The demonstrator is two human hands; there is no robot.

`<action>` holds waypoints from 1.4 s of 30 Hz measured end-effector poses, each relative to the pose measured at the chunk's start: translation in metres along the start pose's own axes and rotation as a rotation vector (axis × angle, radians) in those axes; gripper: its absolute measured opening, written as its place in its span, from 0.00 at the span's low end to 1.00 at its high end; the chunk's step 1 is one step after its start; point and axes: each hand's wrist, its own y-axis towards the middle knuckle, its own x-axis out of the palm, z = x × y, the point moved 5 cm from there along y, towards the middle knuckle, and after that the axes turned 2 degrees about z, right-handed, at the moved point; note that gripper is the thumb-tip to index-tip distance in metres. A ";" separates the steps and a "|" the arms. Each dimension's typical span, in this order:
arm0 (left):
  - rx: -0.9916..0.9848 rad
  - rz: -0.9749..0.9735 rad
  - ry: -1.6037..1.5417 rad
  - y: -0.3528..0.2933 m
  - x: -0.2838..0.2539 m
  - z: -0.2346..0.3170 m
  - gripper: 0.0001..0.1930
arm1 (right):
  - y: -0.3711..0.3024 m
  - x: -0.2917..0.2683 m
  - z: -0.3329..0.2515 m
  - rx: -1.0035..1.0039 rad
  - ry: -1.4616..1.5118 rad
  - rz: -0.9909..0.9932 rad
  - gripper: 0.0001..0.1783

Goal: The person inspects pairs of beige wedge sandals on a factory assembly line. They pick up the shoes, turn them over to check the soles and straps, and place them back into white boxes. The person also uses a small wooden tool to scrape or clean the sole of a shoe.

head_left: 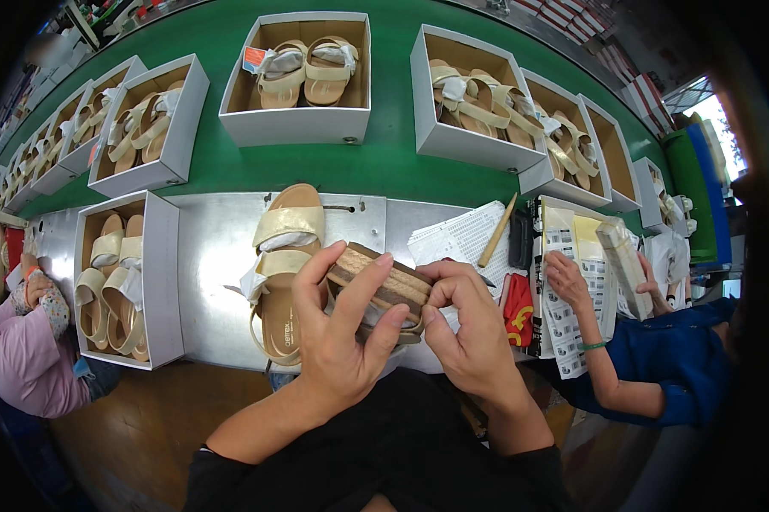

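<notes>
Between both hands is a sandal (383, 280), its brown-and-tan striped sole turned up and some white stuffing showing beneath. My left hand (342, 328) grips it from the left, thumb and fingers spread over the sole. At its right end, my right hand (470, 328) pinches the edge with thumb and bent fingers. Just left of my left hand lies another sandal (284, 282), gold-strapped with a tan footbed and white paper under its straps. Further left, an open white box (164, 282) holds gold sandals (111, 282).
Open white boxes of sandals (295, 128) line the green belt (333, 171) beyond the metal table (205, 247). Right of my hands are printed sheets (461, 235), a tan stick (497, 230) and a red packet (518, 309). Co-workers (658, 367) sit on both sides.
</notes>
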 end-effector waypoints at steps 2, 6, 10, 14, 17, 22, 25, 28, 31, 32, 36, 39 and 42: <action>-0.012 -0.028 -0.010 0.001 -0.001 0.001 0.25 | -0.004 -0.001 0.014 0.078 0.035 0.085 0.07; -0.023 -0.025 -0.022 -0.001 -0.005 -0.003 0.24 | -0.019 -0.007 0.050 0.192 0.052 0.293 0.04; -0.078 -0.029 -0.014 0.000 -0.010 -0.016 0.25 | -0.035 0.007 0.071 0.249 0.017 -0.110 0.17; -0.162 -0.073 -0.108 0.008 -0.011 -0.021 0.29 | -0.041 0.050 0.071 0.141 0.356 -0.168 0.42; -0.404 -0.120 -0.512 0.007 -0.015 -0.029 0.30 | -0.035 0.078 0.107 0.325 0.732 -0.010 0.39; -0.450 -0.206 -0.317 0.010 -0.056 -0.089 0.31 | -0.030 0.085 0.127 0.570 1.145 -0.090 0.30; -0.606 -0.363 -0.098 -0.006 -0.077 -0.147 0.40 | -0.042 0.096 0.138 0.704 1.518 -0.154 0.31; -0.796 -0.407 -0.442 -0.015 -0.072 -0.172 0.43 | -0.054 0.112 0.145 0.838 1.730 -0.182 0.36; -0.765 -0.500 -0.408 -0.016 -0.063 -0.174 0.54 | -0.057 0.121 0.137 0.895 1.845 -0.274 0.42; -0.695 -0.567 -0.369 -0.018 -0.062 -0.176 0.56 | -0.058 0.119 0.133 0.876 1.886 -0.268 0.42; -0.571 -0.661 -0.258 -0.016 -0.063 -0.164 0.52 | -0.057 0.109 0.103 0.803 2.026 -0.266 0.42; -0.810 -0.528 -0.106 -0.023 -0.068 -0.174 0.37 | -0.052 0.110 0.092 0.743 2.080 -0.350 0.38; -0.944 -0.244 -0.395 -0.030 -0.065 -0.186 0.28 | -0.051 0.113 0.084 0.841 2.183 -0.341 0.37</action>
